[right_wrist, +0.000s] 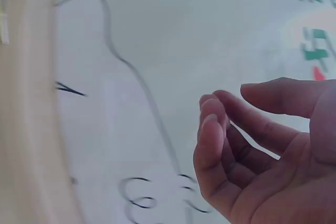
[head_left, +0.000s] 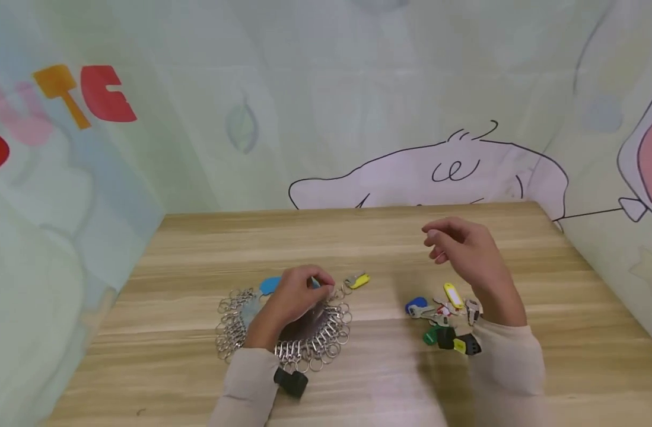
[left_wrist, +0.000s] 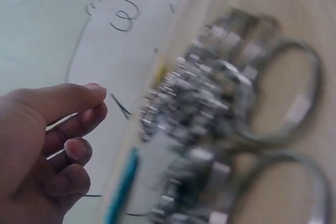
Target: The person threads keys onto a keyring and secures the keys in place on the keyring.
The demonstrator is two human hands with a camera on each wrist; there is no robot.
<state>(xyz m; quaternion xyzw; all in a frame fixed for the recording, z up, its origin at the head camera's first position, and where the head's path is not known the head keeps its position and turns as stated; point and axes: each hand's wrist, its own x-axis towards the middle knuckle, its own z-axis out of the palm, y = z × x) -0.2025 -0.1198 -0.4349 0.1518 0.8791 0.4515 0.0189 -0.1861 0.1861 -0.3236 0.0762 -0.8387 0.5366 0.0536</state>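
Note:
My left hand (head_left: 293,296) hovers over a round ring of metal clasps with split rings (head_left: 304,351), its thumb and forefinger close together. In the left wrist view nothing shows between the fingers of that left hand (left_wrist: 47,140), and the metal rings (left_wrist: 310,103) are blurred beside it. A key with a yellow tag (head_left: 361,280) lies just right of the clasps. My right hand (head_left: 467,249) is raised above the table, fingers loosely bent and holding nothing. Below it lies a pile of keys (head_left: 423,312) with a blue tag (head_left: 415,304), a yellow tag (head_left: 453,295) and a green piece (head_left: 431,336).
Bright blue pieces (head_left: 269,285) show at the back of the clasp ring. A black-headed key (head_left: 446,338) lies at the near side of the key pile. Behind the wooden table (head_left: 379,379) hangs a printed cloth backdrop (head_left: 326,107).

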